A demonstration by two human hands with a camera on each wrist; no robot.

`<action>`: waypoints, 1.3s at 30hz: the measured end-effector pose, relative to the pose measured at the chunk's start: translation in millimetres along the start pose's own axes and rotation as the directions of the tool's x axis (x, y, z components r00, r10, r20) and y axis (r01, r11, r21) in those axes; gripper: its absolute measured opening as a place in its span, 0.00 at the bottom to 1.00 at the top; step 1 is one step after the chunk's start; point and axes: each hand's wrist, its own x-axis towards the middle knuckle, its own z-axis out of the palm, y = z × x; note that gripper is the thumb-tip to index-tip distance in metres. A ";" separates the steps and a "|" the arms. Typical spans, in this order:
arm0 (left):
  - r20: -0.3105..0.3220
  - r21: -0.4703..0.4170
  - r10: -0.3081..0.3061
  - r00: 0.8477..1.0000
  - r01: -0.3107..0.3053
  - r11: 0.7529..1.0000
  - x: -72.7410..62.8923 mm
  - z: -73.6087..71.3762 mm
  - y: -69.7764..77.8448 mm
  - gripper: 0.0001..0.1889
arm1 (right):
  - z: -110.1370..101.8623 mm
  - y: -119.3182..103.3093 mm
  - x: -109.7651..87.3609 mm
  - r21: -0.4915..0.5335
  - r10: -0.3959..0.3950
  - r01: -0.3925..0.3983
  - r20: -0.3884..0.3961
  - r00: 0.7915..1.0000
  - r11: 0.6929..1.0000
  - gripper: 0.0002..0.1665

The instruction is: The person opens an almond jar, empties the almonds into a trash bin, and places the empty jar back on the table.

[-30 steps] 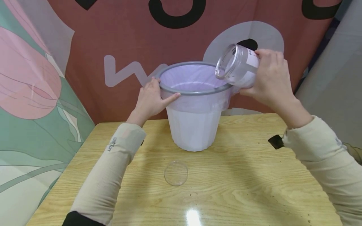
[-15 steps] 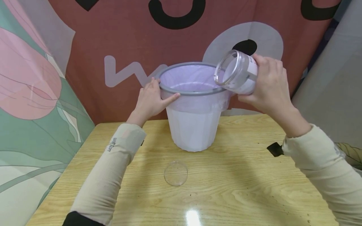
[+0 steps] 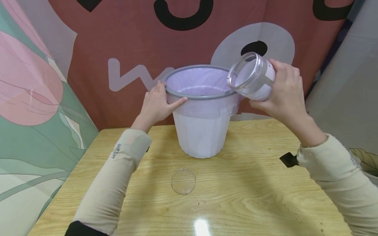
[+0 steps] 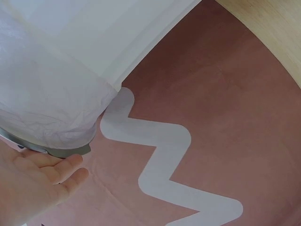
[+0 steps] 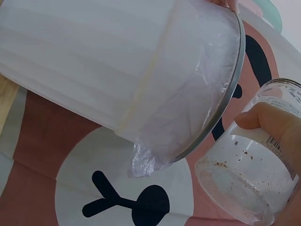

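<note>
A white trash bin (image 3: 202, 136) with a grey rim stands on the table, lined with a pale purple plastic bag (image 3: 198, 80). My left hand (image 3: 155, 103) rests against the rim's left side, thumb stretched along the front. The left wrist view has those fingers (image 4: 61, 172) lying along the rim. In my right hand (image 3: 284, 90) I grip a clear jar (image 3: 260, 83) with a white label, tilted so its uncovered mouth faces left at the bin's right rim. Brown specks (image 5: 221, 165) dot the jar wall near its base.
A clear round lid (image 3: 183, 181) lies on the wooden table (image 3: 236, 196) in front of the bin. Small dark crumbs are scattered on the tabletop. A printed reddish cloth (image 3: 133, 39) hangs close behind the bin, with a green floral one (image 3: 32, 137) to the left.
My right hand has lowered slightly with the jar, then shifted a little to the right in the last half second. The left hand and bin stay put.
</note>
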 end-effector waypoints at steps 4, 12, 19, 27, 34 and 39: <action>0.001 0.001 0.000 1.000 0.000 1.000 0.5 0.1 -0.1 0.52 | 0.4 -0.2 -3.3 0.009 0.018 -0.018 -0.004 1.000 1.000 0.56; 0.000 0.008 0.002 1.000 -0.002 1.000 0.5 0.4 0.0 0.52 | 2.6 -1.1 -11.1 0.050 0.032 -0.030 -0.023 0.999 0.998 0.58; -0.006 0.008 0.003 1.000 -0.003 1.000 -0.3 0.1 -1.9 0.52 | 3.8 -1.6 -16.6 0.076 0.044 -0.041 -0.041 0.998 0.996 0.58; -0.009 0.004 0.001 1.000 -0.001 1.000 -0.6 0.2 -2.5 0.52 | 2.3 -4.1 -21.5 0.108 0.124 -0.125 0.023 0.992 0.986 0.60; -0.001 0.008 0.000 1.000 0.000 1.000 0.3 0.7 -1.7 0.52 | 2.9 -5.6 -29.7 0.132 0.147 -0.151 0.041 0.988 0.980 0.59; -0.002 -0.001 0.000 1.000 0.000 1.000 0.1 1.0 -1.8 0.53 | 4.3 -8.1 -35.3 0.147 0.158 -0.162 0.041 0.987 0.976 0.58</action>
